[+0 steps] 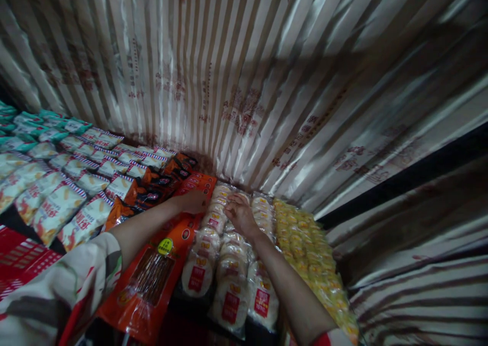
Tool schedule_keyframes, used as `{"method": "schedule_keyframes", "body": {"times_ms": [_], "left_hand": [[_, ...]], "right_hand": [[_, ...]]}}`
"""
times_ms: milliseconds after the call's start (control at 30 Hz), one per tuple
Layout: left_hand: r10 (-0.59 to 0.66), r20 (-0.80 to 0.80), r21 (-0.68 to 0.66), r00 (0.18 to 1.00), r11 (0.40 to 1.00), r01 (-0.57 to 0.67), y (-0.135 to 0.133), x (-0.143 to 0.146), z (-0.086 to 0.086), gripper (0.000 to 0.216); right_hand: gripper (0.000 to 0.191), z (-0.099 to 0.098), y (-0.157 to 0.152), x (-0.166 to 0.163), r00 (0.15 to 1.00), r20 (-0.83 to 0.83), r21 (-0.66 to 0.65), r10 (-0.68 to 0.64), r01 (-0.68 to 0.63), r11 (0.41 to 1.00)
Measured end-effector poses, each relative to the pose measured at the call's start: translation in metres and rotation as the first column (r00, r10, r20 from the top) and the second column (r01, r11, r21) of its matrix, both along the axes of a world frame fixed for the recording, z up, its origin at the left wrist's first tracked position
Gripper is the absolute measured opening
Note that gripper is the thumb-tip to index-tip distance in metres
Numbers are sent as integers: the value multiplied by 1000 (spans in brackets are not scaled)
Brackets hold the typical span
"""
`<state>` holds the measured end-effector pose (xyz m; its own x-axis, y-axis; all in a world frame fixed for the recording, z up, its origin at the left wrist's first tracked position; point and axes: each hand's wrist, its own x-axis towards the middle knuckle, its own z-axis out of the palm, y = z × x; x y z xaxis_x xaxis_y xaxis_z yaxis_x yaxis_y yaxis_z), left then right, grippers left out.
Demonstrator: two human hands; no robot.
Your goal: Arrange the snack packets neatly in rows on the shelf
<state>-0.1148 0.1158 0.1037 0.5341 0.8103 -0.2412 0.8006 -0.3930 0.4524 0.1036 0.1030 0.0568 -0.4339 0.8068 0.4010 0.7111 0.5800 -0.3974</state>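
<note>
My left hand (193,202) lies over the upper part of a long orange packet (179,236) with a window showing thin brown sticks, its fingertips at the edge of the white packs. The fingers are dim and smeared, so their grip cannot be made out. My right hand (241,214) is at the far end of the rows of clear-wrapped round white cakes (231,297) with red labels. Its fingers are bent in and pressed near the thumb; whatever lies between them is hidden.
Rows of white snack bags (57,211) and green bags (25,132) fill the left. Black-and-orange packets (148,193) adjoin the orange one. Yellow-wrapped packs (305,239) line the right. A striped curtain (236,71) hangs behind; a red basket (23,257) sits lower left.
</note>
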Motion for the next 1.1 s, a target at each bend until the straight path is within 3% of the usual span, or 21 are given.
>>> {"method": "schedule_keyframes", "body": {"times_ms": [167,367,633,933,1100], "left_hand": [[-102,33,-151,994,983,106,-14,-4,3,15],[-87,117,-287,989,951,118,-21,-4,3,12],[51,148,-175,988,984,-24,-29,0,-1,14],[91,151,-33,984,996,-87,-26,2,-16,16],[128,158,15,979,991,-132,-24,4,-21,16]], "right_hand": [[11,-2,-1,-1,1000,-16,2,-19,19,1000],[10,-2,-1,-2,1000,-15,-11,-24,24,1000],[8,-6,-2,-1,998,-57,16,-25,26,1000],[3,-4,-11,0,999,-33,92,-3,6,996],[7,-4,-18,0,1000,25,51,18,-19,998]]}}
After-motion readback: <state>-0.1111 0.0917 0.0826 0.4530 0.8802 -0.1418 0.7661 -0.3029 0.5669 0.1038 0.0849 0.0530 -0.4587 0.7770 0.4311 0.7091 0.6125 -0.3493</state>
